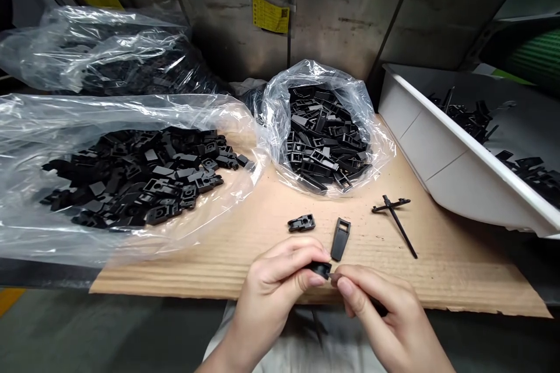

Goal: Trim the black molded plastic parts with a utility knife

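Note:
Near the cardboard's front edge, my left hand (pixel 284 277) is closed, pinching a small black plastic part (pixel 321 269) between thumb and fingers. My right hand (pixel 380 300) is closed too, its fingertips close against that part's right end. A thin tip shows at those fingertips, but most of what they grip is hidden. Just beyond my hands lie a black block-like plastic piece (pixel 301 222) and a tapered black plastic piece (pixel 340 239) with a rectangular opening. To their right rests a black cross-shaped plastic piece (pixel 396 218) with a long stem.
A clear plastic bag (pixel 236 186) of black block-like parts spreads at left, with another filled bag (pixel 131 52) behind. An upright bag (pixel 330 140) holds tapered pieces. A white bin (pixel 429 145) with black parts stands right. Corrugated cardboard (pixel 262 210) covers the work surface.

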The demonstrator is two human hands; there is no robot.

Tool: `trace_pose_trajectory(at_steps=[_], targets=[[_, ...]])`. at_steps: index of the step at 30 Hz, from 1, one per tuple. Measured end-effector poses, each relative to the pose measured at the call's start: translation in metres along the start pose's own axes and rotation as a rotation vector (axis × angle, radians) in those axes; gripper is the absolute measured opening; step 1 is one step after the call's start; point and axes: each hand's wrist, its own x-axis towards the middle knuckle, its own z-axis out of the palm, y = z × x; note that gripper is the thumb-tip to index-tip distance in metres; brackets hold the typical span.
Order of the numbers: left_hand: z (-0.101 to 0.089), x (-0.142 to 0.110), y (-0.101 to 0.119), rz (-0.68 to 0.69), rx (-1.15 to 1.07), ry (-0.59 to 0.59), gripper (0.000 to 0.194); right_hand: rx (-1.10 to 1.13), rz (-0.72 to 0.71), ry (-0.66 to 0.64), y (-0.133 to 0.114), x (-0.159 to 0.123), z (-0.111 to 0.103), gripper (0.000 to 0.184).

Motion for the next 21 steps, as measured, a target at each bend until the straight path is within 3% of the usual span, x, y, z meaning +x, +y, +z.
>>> trace_pose_trajectory(at_steps=[4, 6, 10, 13, 15, 17, 19, 21], targets=[[0.0, 0.0, 0.0, -0.001, 0.01, -0.012, 0.02, -0.022, -0.043, 0.036, 0.001, -0.003, 0.002, 0.015], [-0.001, -0.001, 0.0, -0.001, 0.011, -0.021, 0.02, 0.035, 0.013, -0.004, 0.001, -0.002, 0.002, 0.02], [-0.001, -0.002, 0.002, -0.006, -0.007, -0.052, 0.02, 0.523, 0.372, -0.336, 0.005, 0.004, -0.008, 0.028], [0.0, -0.001, 0.003, 0.009, -0.003, -0.036, 0.018, 0.758, 0.479, -0.511, 0.009, 0.005, -0.021, 0.033], [0.0, -0.001, 0.003, 0.003, 0.009, -0.009, 0.018, 0.766, 0.473, -0.413, 0.01, 0.002, -0.026, 0.032], [0.0, -0.001, 0.001, -0.038, 0.011, -0.001, 0.02, 0.593, 0.412, -0.137, 0.009, -0.006, -0.024, 0.019], [0.0, -0.001, 0.0, -0.065, 0.023, -0.017, 0.019, 0.259, 0.23, 0.141, 0.008, -0.014, -0.017, 0.023], [0.002, -0.001, 0.0, -0.051, 0.054, -0.035, 0.014, -0.009, 0.029, 0.238, 0.007, -0.022, -0.008, 0.035]])
